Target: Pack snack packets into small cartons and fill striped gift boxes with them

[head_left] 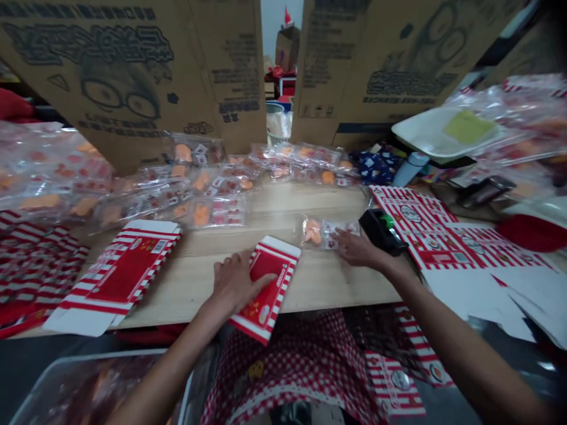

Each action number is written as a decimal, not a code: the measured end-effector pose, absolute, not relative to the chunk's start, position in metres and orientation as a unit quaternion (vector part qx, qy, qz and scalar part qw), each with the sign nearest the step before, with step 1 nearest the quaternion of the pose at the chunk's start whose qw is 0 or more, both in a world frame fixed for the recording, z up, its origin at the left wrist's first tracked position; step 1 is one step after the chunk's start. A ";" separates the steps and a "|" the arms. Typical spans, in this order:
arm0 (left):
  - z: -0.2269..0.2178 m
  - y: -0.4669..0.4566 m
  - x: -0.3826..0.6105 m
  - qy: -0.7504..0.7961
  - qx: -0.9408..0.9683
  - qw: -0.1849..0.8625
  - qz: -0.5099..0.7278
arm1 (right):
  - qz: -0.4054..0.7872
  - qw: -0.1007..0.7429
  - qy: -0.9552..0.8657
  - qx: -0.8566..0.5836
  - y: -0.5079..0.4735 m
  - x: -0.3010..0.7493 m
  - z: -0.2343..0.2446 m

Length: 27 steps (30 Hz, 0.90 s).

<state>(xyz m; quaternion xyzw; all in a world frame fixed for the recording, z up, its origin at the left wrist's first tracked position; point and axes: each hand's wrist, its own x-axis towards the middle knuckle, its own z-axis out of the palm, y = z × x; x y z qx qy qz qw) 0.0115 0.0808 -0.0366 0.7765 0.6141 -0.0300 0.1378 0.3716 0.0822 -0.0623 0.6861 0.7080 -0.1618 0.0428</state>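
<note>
My left hand (234, 284) is wrapped over the left side of a flat red-and-white striped box (270, 304), its thumb lying across the front. The box is tilted and reaches past the table's front edge. To its right, my right hand (358, 248) has its fingers on the right part of a clear plastic packet (312, 232), which lies on the table. An orange piece and small printed sachets show inside this packet. The fingertips are slightly blurred. Another striped box (128, 271), with an open white flap, lies to the left.
Several similar packets (201, 213) line the table's back, before cardboard boxes (177, 77). A black tape dispenser (381, 231) stands beside my right hand. Flat striped cartons (411, 218) and a white tray (425, 133) are at right. A plastic bin (57, 369) sits below left.
</note>
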 end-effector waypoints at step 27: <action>-0.097 0.148 0.035 0.600 0.735 0.228 0.219 | -0.296 -0.199 0.402 0.843 0.148 0.283 -0.083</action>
